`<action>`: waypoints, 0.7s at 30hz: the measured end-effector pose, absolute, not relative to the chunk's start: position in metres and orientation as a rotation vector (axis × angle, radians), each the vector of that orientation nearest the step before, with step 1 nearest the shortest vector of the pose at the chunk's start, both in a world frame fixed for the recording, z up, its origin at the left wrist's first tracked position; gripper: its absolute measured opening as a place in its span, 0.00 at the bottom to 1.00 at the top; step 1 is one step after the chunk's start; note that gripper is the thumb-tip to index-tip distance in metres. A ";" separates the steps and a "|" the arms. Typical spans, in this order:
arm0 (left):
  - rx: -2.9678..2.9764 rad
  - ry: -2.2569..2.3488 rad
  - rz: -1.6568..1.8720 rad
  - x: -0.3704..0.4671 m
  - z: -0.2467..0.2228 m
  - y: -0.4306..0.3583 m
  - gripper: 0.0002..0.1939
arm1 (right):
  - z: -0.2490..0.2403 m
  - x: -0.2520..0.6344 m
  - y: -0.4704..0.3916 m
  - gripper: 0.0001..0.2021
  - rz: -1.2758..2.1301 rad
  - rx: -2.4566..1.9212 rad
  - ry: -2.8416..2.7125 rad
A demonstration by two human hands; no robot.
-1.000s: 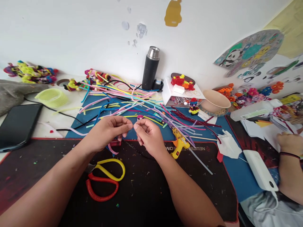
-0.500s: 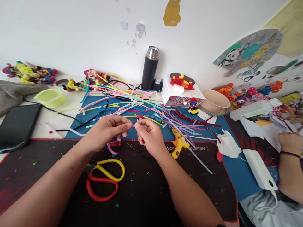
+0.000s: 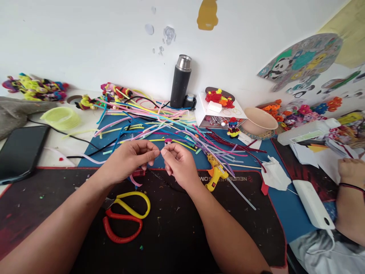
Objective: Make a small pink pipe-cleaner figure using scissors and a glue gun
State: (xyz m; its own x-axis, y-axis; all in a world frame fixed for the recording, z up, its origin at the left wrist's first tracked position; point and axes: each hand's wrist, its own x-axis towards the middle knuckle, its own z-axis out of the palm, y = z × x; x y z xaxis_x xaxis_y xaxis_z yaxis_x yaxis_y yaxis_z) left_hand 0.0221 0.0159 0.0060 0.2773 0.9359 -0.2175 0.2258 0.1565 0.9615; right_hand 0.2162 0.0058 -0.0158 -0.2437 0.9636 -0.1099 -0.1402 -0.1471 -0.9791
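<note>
My left hand and my right hand meet above the back edge of the dark mat. Thumb and forefinger are pinched together on each, the fingertips almost touching. Whatever sits between them is too small to make out. Just behind my right fingertips shows a small pink-and-white piece, partly hidden. Scissors with one yellow and one red handle lie on the mat below my left hand, their blades mostly covered by my forearm. A yellow glue gun rests to the right of my right hand.
Loose pipe cleaners spread behind my hands. Further back stand a black thermos, a white box and a beige bowl. A phone lies left. At right are a white power bank and another person's hand.
Both hands stay pinched in nearly the same place. A tiny reddish bit seen between the fingertips before no longer shows clearly. The other person's hand at right has shifted slightly.
</note>
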 end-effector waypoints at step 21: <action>1.391 1.263 0.763 0.023 0.010 0.015 0.24 | -0.016 0.216 0.005 0.15 1.561 -1.103 -1.235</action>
State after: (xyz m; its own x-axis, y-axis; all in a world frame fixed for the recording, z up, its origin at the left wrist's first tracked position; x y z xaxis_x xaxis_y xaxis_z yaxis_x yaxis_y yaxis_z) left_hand 0.0231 0.0154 0.0102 0.2370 0.9534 -0.1867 0.2778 0.1176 0.9534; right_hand 0.2164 0.0055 -0.0158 -0.2609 0.9560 -0.1345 -0.0888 -0.1625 -0.9827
